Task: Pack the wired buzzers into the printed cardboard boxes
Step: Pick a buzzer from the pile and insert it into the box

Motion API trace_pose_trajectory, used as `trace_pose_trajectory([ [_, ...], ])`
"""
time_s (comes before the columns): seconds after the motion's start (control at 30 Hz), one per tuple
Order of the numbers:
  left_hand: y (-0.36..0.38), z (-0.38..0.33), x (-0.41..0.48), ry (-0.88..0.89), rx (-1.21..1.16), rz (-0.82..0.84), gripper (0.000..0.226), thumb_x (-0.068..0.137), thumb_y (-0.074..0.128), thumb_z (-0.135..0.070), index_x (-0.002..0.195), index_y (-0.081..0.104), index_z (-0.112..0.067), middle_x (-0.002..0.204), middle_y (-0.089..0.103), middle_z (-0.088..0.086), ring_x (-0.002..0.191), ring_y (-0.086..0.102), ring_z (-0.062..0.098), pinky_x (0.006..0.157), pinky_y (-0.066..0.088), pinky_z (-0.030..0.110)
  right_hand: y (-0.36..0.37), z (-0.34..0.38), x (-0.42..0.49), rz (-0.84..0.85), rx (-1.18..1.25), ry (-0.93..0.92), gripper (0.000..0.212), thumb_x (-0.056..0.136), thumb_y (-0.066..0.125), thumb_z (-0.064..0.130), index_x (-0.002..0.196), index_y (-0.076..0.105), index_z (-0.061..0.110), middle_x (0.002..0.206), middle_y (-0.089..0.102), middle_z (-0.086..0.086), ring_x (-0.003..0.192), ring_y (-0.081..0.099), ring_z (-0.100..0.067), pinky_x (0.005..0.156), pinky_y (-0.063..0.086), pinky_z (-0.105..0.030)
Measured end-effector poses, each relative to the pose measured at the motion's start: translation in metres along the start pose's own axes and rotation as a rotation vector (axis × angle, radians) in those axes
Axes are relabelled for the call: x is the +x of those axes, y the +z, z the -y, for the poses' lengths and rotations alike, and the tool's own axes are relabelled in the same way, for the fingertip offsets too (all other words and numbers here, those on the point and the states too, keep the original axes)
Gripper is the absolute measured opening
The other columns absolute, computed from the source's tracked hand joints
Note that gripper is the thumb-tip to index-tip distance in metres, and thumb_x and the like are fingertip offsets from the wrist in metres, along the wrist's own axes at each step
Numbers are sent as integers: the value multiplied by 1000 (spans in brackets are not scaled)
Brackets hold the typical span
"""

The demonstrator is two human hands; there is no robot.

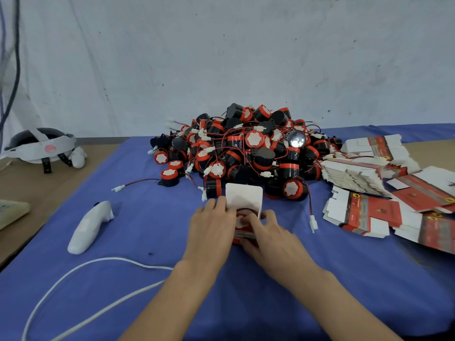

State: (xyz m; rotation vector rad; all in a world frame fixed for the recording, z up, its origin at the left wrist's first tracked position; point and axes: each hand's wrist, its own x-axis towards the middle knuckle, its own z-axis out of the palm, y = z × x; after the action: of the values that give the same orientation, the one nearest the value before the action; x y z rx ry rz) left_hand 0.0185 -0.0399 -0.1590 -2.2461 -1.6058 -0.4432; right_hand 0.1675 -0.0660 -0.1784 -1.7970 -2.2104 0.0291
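A small red printed cardboard box (244, 236) stands on the blue cloth with its white top flap (243, 196) raised. Inside its open mouth sits a buzzer (243, 215), red ring and white face showing. My left hand (211, 222) grips the box's left side. My right hand (268, 232) holds the right side, its fingers pressing on the buzzer. Behind the box lies a big pile of black and red wired buzzers (246, 148). Flat printed boxes (369, 212) lie stacked at the right.
A white controller (89, 226) lies on the blue cloth (147, 217) at left, with a white cable (98, 264) looping in front. A headset strap (41, 146) rests on the bare table at far left. One loose buzzer (169, 177) sits left of the pile.
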Motion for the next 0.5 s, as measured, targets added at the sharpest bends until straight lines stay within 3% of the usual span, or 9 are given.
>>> trace_pose_trajectory([
  [0.13, 2, 6, 4, -14, -57, 35, 31, 91, 55, -6, 117, 60, -21, 118, 45, 0, 100, 47, 18, 83, 39, 28, 0, -1, 0, 8, 4, -6, 43, 102, 47, 48, 138, 36, 29, 130, 35, -1, 85, 58, -17, 58, 38, -26],
  [0.3, 4, 20, 1, 2, -266, 62, 46, 99, 48, -12, 142, 44, -30, 126, 51, -7, 84, 46, 15, 72, 32, 24, 0, -2, 0, 6, 7, -15, 43, 102, 46, 49, 139, 35, 31, 132, 34, 0, 89, 62, -17, 59, 39, -25],
  [0.43, 4, 31, 0, 12, -373, 77, 46, 107, 40, -22, 152, 35, -31, 132, 62, -10, 106, 62, 19, 86, 47, 32, 2, -3, 1, -1, 5, -14, 42, 101, 47, 49, 137, 35, 30, 132, 34, -1, 89, 62, -19, 59, 41, -26],
  [0.5, 3, 30, -2, 12, -296, 33, 44, 106, 43, -22, 149, 37, -32, 129, 64, -12, 101, 64, 17, 76, 43, 26, 3, -3, 1, -3, 6, -15, 43, 101, 47, 49, 137, 35, 29, 133, 34, -2, 87, 62, -19, 59, 42, -26],
])
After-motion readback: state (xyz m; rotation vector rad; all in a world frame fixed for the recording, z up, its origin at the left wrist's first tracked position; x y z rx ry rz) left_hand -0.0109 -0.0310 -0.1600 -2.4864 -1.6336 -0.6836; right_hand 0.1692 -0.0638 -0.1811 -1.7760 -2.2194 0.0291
